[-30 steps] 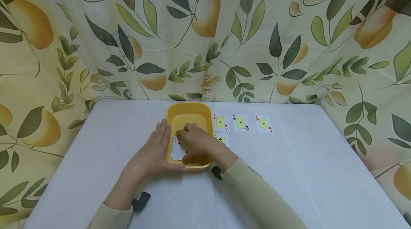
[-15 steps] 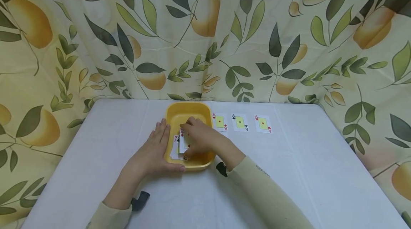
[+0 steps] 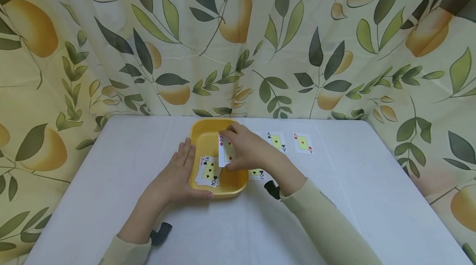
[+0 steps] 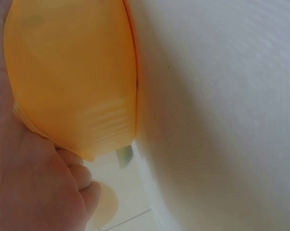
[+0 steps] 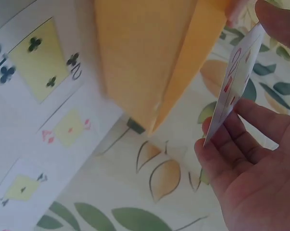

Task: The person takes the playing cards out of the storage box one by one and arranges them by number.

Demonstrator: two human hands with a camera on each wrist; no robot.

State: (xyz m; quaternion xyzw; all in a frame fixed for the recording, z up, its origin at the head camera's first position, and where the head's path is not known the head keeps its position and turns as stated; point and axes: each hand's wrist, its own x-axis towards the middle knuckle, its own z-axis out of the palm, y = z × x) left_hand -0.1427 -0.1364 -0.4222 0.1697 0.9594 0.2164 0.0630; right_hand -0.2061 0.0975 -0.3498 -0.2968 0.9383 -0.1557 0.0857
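Note:
My right hand (image 3: 247, 147) pinches a two of diamonds (image 3: 227, 152) between thumb and fingertips, raised over the right part of the yellow tray (image 3: 208, 139). In the right wrist view this card is seen nearly edge-on, held by its opposite edges. Along the tray's left side lies my left hand (image 3: 174, 176), fingers straight against the rim and thumb stretched along the front edge. The left wrist view shows its palm beside the tray's outer wall (image 4: 72, 72). A small overlapping pile of playing cards (image 3: 208, 171) rests in the tray's front left, a black-suited card on top.
Right of the tray, an ace of clubs (image 3: 276, 142) and an ace of hearts (image 3: 303, 143) lie face up in a row with an ace of diamonds (image 5: 69, 127), hidden in the head view. A two of clubs (image 3: 256, 173) lies nearer. Behind the white table (image 3: 353, 182) hangs a leaf-patterned curtain (image 3: 290, 62).
My right hand has lifted the two of diamonds off the pile and moved it up and to the right, uncovering the black-suited card. The left hand stays on the tray.

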